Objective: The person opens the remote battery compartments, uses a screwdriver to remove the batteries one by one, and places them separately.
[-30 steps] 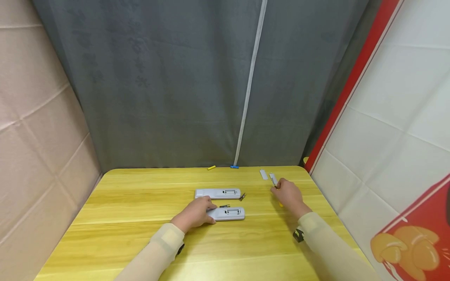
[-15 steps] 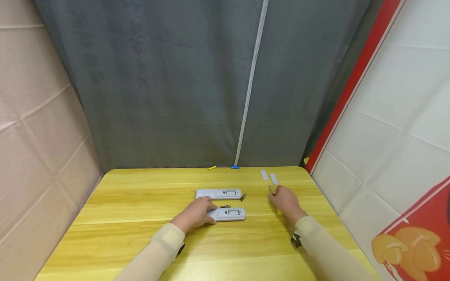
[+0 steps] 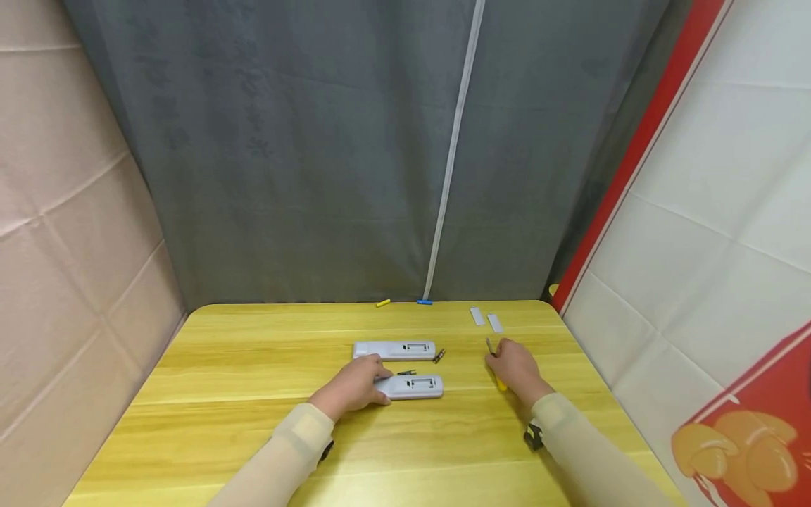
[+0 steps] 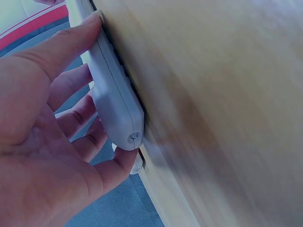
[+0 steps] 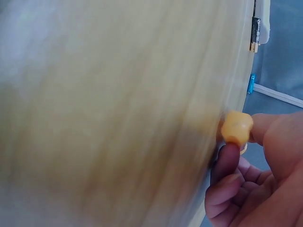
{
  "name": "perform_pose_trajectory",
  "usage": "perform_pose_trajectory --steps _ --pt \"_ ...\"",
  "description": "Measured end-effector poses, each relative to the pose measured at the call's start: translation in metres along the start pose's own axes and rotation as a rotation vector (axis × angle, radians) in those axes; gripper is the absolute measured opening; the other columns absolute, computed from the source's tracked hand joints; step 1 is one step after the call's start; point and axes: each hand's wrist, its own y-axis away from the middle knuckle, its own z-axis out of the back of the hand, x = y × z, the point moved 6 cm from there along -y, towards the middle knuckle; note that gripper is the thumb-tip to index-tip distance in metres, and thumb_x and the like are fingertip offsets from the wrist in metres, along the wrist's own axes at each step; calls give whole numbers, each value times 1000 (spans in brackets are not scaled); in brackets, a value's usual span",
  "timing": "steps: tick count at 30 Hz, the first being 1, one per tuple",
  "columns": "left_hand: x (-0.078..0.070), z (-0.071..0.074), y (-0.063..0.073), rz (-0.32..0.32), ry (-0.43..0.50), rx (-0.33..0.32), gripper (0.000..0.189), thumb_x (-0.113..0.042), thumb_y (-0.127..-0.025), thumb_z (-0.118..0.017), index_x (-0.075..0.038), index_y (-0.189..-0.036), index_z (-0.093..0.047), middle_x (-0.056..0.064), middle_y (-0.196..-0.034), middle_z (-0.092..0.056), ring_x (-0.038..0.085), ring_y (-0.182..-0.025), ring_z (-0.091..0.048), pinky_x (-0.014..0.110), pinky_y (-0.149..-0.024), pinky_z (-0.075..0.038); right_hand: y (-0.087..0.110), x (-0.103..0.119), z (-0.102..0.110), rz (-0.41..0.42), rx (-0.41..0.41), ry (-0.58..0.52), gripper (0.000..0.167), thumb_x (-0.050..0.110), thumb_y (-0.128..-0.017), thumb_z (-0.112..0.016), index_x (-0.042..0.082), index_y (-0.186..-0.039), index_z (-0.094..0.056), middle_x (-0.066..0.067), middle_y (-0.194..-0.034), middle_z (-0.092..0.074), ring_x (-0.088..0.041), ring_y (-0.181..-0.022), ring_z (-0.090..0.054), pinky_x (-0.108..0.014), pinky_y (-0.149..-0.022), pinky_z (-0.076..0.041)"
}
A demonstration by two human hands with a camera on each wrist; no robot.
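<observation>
My left hand holds the left part of the nearer grey remote control. In the left wrist view, thumb and fingertips lie along the sides and end of that remote. Its battery compartment faces up, uncovered. Between my right thumb and fingers is a screwdriver; its yellow handle shows below the right hand, and the metal shaft points away from me. The handle's end fills the pinch in the right wrist view. Two pale battery covers lie just beyond the shaft tip.
A second remote control lies behind the first, compartment upward. Dark batteries rest between the remotes, with others at the right end. Small yellow and blue cylinders lie at the back table edge, before a grey curtain.
My right hand has drawn back toward me with the screwdriver, whose tip now lies apart from the battery covers. The left hand and the remotes stay where they were.
</observation>
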Motion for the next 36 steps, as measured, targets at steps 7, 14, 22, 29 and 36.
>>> perform_pose_trajectory --steps 7,14,22,29,36 --pt "-1 0 -1 -16 -3 -4 53 -24 -88 -97 -3 -133 -79 5 -111 -65 18 -97 -57 43 -93 -53 -1 -5 -2 -22 15 -4 28 25 -99 -72 10 -80 -57 -4 -72 -58 -22 -63 -54 -36 -60 -41" --pt "1 -3 -2 -18 -13 5 52 -25 -89 -96 -4 -134 -80 4 -112 -65 17 -97 -57 42 -94 -53 -1 -7 -3 -39 28 10 32 28 -100 -73 11 -78 -58 -4 -70 -57 -21 -62 -54 -35 -58 -41" --pt "2 -5 -5 -11 -23 14 51 -26 -90 -96 -6 -134 -80 4 -116 -66 19 -101 -59 45 -97 -54 0 -9 1 -75 67 18 42 45 -100 -74 11 -80 -60 -4 -74 -60 -22 -64 -56 -36 -59 -42" --pt "7 -3 -3 -37 -78 23 52 -34 -89 -96 -10 -133 -80 4 -124 -67 20 -107 -62 45 -101 -54 2 13 9 12 15 -6 52 47 -102 -78 0 -117 -61 -7 -83 -60 -25 -72 -55 -42 -68 -48" --pt "18 15 4 30 -24 -48 55 -44 -94 -90 -8 -134 -77 5 -123 -71 23 -109 -67 49 -100 -56 8 57 7 204 -16 -47 53 38 -102 -82 -2 -132 -64 -19 -122 -69 -33 -105 -62 -54 -95 -53"
